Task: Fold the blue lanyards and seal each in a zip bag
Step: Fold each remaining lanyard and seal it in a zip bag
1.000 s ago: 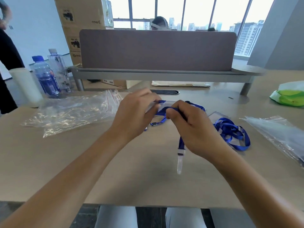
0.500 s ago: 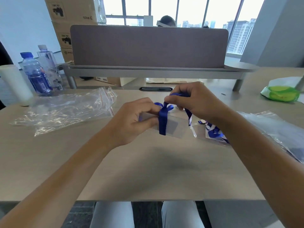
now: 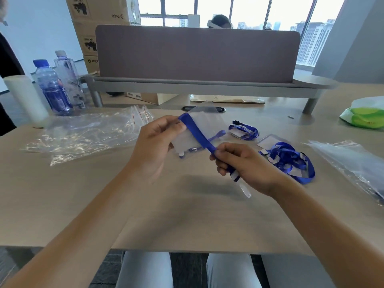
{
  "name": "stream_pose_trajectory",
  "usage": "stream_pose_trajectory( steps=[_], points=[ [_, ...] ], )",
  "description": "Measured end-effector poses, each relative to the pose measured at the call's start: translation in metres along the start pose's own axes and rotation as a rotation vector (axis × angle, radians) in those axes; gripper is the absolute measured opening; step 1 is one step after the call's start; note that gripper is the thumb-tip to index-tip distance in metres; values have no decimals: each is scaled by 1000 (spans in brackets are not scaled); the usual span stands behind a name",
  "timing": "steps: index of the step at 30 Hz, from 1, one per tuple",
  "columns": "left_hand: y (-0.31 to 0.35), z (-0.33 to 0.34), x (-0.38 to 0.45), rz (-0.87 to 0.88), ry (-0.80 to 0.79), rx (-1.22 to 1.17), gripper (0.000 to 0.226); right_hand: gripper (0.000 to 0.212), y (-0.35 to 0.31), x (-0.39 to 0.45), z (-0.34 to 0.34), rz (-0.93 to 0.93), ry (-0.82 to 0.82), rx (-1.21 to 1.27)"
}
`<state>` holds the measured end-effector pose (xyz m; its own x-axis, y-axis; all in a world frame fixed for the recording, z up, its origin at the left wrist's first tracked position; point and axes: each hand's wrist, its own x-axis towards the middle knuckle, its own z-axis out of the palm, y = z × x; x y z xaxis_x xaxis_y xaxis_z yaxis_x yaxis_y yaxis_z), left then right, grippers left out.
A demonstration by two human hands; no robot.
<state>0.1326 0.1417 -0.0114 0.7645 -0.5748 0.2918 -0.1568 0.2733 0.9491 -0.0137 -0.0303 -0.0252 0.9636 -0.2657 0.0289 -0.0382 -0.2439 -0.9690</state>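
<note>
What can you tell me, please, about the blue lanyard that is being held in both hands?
The blue lanyard is a flat woven strap, folded into a band that crosses a clear plastic badge sleeve on a slant. The left hand pinches its upper end against the sleeve; the right hand grips the lower end, below which a clear tab hangs. It is held above the table.

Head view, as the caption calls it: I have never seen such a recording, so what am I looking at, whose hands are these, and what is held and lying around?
No machine here: a person wears a camera on the head, looking down at their own hands. The left hand holds a clear badge sleeve with a blue lanyard across it; the right hand pinches the strap's lower end. On the table lie empty zip bags, loose lanyards, more bags at right and water bottles.
</note>
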Motion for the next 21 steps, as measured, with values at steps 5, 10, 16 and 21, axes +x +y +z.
stream_pose_trajectory(
  steps=[5, 10, 16, 21],
  points=[
    [-3, 4, -1, 82, 140, 181, 10, 20, 3, -15, 14, -77, 59, -102],
    [-10, 1, 2, 185, 264, 363, 12, 14, 6, -23, 22, -107, 78, -364],
    [-14, 0, -4, 412, 213, 709, 6, 39, -1, -30, 24, -310, 210, -753],
    [-20, -2, -6, 504, 113, 976, 6, 32, -14, -29, 22, -478, 233, -945]
  ],
)
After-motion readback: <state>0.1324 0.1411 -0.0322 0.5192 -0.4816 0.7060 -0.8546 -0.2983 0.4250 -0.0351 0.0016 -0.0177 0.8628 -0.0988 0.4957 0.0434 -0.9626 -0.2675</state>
